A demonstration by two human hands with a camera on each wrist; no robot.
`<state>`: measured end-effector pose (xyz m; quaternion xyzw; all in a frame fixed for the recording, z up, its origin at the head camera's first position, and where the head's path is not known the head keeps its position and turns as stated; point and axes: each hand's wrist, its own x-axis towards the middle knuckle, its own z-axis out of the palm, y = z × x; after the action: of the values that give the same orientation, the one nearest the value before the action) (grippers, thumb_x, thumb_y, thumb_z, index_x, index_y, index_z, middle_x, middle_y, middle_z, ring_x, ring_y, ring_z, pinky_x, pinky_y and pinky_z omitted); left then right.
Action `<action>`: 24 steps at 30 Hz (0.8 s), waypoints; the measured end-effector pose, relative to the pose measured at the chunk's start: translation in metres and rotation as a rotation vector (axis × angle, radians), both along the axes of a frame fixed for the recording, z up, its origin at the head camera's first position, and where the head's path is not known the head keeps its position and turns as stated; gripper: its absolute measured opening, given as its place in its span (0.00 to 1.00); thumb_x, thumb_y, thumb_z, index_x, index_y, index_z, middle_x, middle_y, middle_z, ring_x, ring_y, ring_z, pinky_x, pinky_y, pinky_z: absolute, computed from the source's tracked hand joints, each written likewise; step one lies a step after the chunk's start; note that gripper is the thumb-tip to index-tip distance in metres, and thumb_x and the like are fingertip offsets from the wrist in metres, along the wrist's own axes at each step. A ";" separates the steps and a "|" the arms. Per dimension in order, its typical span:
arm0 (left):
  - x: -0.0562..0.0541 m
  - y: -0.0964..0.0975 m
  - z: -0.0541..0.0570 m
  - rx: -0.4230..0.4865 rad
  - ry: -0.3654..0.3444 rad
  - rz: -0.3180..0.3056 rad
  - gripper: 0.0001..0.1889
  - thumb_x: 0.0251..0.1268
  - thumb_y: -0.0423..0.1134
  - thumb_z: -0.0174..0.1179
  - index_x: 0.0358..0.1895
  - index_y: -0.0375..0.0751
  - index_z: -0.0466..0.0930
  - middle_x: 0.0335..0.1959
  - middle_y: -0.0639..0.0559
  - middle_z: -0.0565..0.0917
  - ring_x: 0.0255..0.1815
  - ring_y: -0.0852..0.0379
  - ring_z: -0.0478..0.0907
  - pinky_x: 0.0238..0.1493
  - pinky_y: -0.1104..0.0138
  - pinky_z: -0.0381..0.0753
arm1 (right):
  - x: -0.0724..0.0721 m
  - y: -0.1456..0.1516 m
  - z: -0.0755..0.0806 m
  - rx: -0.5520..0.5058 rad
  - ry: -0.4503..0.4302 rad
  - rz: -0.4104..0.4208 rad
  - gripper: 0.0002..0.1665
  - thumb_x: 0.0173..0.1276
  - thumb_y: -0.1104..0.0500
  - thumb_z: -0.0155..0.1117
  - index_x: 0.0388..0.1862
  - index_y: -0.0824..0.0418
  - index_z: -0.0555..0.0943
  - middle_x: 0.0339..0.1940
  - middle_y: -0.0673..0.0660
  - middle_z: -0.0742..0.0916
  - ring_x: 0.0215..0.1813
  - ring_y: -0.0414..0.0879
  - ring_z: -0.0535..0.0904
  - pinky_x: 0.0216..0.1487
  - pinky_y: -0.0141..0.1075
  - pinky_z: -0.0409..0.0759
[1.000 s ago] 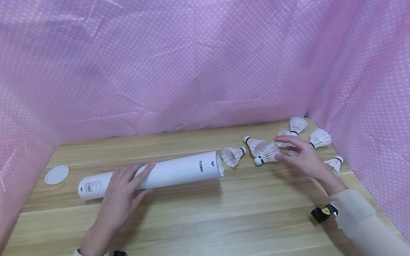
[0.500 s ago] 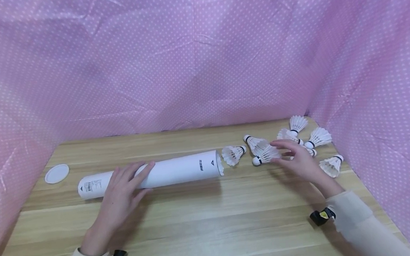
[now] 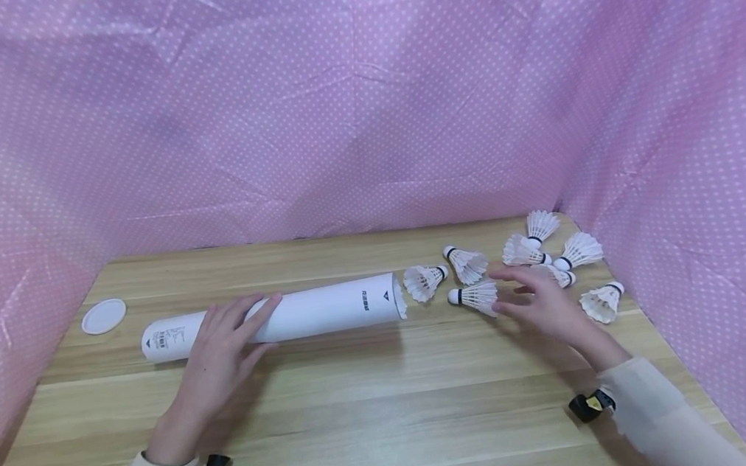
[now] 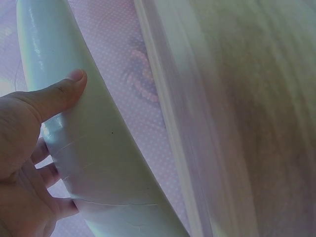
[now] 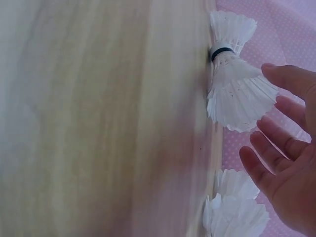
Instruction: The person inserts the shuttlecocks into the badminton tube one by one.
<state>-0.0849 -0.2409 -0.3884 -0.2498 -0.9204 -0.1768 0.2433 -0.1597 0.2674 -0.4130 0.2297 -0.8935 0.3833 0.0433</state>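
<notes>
Shuttlecock [image 3: 478,298] shifted left | tube [image 3: 326,311]: black triangles [image 3: 387,296], dark lettering [image 3: 366,302] (illegible)

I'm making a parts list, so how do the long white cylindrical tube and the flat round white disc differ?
The long white cylindrical tube bears dark print; the flat round white disc shows none. The tube is held; the disc lies untouched. Both are mainly white.

Free passage over the near tabletop [image 3: 388,409] between both sleeves [image 3: 658,411], tube [image 3: 327,312] and shuttlecocks [image 3: 522,251] as barriers beyond.
</notes>
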 end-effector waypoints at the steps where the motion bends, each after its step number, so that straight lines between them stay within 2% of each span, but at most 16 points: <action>1: 0.000 0.000 0.000 -0.001 -0.001 0.000 0.49 0.41 0.30 0.81 0.73 0.54 0.71 0.63 0.44 0.77 0.59 0.40 0.75 0.64 0.34 0.64 | 0.001 0.000 -0.001 -0.001 -0.008 -0.005 0.33 0.58 0.64 0.78 0.63 0.66 0.78 0.63 0.63 0.81 0.61 0.59 0.77 0.57 0.57 0.80; 6: -0.001 0.000 0.000 -0.003 0.004 -0.003 0.48 0.40 0.30 0.81 0.72 0.52 0.72 0.63 0.43 0.77 0.59 0.40 0.75 0.63 0.34 0.65 | 0.003 -0.002 -0.005 -0.006 -0.056 -0.027 0.37 0.58 0.58 0.79 0.66 0.64 0.77 0.65 0.62 0.80 0.63 0.59 0.76 0.61 0.59 0.76; 11: -0.002 0.000 -0.001 -0.007 -0.004 0.007 0.48 0.40 0.30 0.81 0.72 0.52 0.72 0.63 0.43 0.77 0.59 0.39 0.75 0.64 0.32 0.63 | 0.004 -0.007 -0.011 -0.004 -0.056 -0.046 0.41 0.55 0.56 0.81 0.66 0.64 0.76 0.63 0.64 0.81 0.60 0.63 0.77 0.60 0.61 0.76; 17: -0.001 0.001 -0.002 -0.010 -0.004 0.011 0.49 0.39 0.30 0.81 0.72 0.52 0.72 0.63 0.43 0.77 0.59 0.39 0.75 0.64 0.32 0.63 | 0.006 -0.013 -0.016 -0.003 -0.119 -0.107 0.45 0.55 0.50 0.81 0.69 0.62 0.74 0.60 0.65 0.81 0.58 0.65 0.78 0.60 0.62 0.75; 24: -0.002 0.000 -0.002 -0.011 0.000 0.007 0.48 0.39 0.30 0.81 0.72 0.52 0.72 0.63 0.43 0.77 0.59 0.39 0.75 0.64 0.33 0.64 | 0.008 -0.017 -0.017 -0.060 -0.186 -0.130 0.46 0.54 0.52 0.82 0.70 0.62 0.72 0.57 0.64 0.83 0.58 0.62 0.79 0.63 0.59 0.75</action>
<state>-0.0868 -0.2406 -0.3909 -0.2479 -0.9222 -0.1709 0.2427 -0.1517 0.2501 -0.4298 0.1333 -0.8949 0.4259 -0.0084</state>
